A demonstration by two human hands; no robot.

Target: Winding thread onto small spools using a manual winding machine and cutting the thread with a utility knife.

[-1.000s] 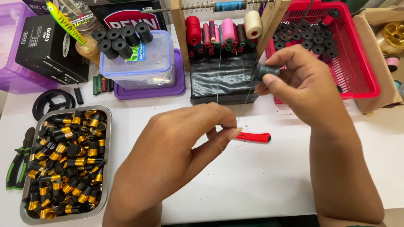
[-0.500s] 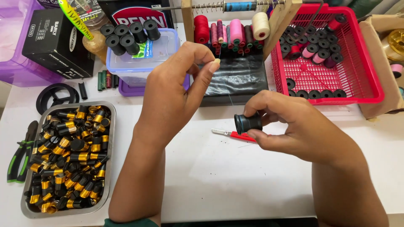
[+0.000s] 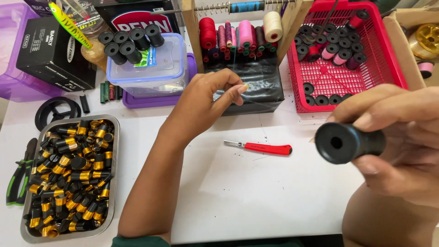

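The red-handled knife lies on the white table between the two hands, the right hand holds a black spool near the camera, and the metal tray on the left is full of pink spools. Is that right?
Not quite. In the head view the metal tray holds black-and-gold pieces, not pink spools. The rest stands: the red-handled knife lies on the white table between the hands, and the right hand holds the black spool near the camera.

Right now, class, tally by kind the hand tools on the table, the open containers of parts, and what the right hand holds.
Red-handled knife: 1
Green-handled pliers: 1
Metal tray: 1
Red basket: 1
Black spool in the right hand: 1
Total: 5
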